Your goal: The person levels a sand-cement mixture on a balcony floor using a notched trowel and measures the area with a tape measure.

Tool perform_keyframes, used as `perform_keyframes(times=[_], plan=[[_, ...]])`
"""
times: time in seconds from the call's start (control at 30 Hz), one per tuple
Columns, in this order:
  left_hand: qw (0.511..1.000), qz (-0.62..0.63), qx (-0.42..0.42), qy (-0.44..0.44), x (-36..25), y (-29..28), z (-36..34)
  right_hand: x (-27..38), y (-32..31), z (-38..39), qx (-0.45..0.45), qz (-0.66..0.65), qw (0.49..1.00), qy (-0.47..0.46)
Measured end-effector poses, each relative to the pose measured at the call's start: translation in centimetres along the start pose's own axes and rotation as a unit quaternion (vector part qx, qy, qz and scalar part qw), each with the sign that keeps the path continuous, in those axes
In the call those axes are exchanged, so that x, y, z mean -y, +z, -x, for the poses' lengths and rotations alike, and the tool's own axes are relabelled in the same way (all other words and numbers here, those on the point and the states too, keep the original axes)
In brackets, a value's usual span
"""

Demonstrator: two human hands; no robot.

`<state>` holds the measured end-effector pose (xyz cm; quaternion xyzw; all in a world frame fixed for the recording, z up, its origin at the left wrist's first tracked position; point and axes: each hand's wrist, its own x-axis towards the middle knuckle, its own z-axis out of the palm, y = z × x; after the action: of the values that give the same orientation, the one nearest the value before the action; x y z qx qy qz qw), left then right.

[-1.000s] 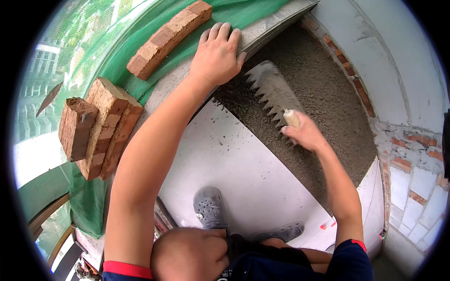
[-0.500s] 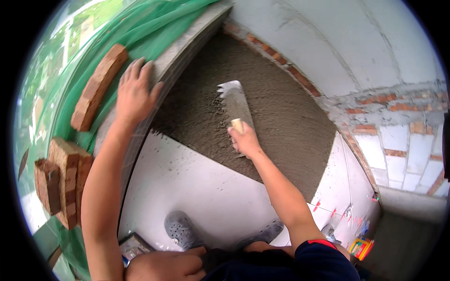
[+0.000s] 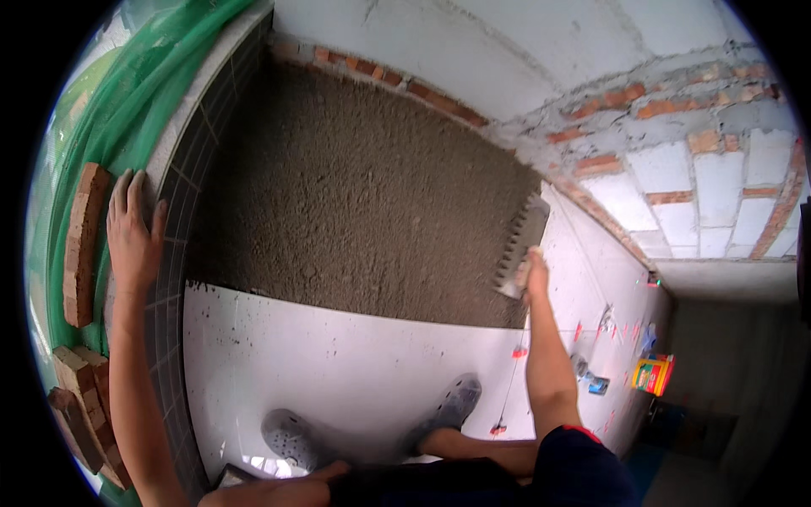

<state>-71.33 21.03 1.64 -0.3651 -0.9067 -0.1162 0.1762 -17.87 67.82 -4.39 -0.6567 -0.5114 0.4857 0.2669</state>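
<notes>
My right hand is closed round the handle of a notched trowel. The trowel lies at the right edge of a bed of grey-brown mortar, its toothed edge facing left over the mortar. Beside it, on the right, are white floor tiles. My left hand rests with stretched fingers on top of a low ledge faced with dark tiles, and holds nothing. A loose brick lies just left of that hand on green netting.
More bricks are stacked at the lower left. My feet in grey clogs stand on a large white tile. Red tile spacers dot the joints at right, near a yellow-and-red tub. A wall borders the mortar's far side.
My right hand has carried the trowel from the middle of the mortar to its right edge and turned it, teeth still leftward. The view has shifted right; my left hand stays on the ledge.
</notes>
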Motion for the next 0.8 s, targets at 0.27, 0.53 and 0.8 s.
perform_keyframes(times=[0.27,0.53,0.8], plan=[[0.999,-0.028,-0.001,0.024,-1.2,0.7,-0.8,2.3,7.0,2.3,0.238,-0.034,0.961,0.133],[0.998,-0.009,-0.051,0.033,-1.0,-0.7,-0.4,2.9,21.4,16.5,0.524,0.245,0.815,-0.017],[0.956,0.245,0.153,-0.059,-7.0,1.7,13.5,5.1,15.3,20.2,0.562,0.351,0.736,-0.140]])
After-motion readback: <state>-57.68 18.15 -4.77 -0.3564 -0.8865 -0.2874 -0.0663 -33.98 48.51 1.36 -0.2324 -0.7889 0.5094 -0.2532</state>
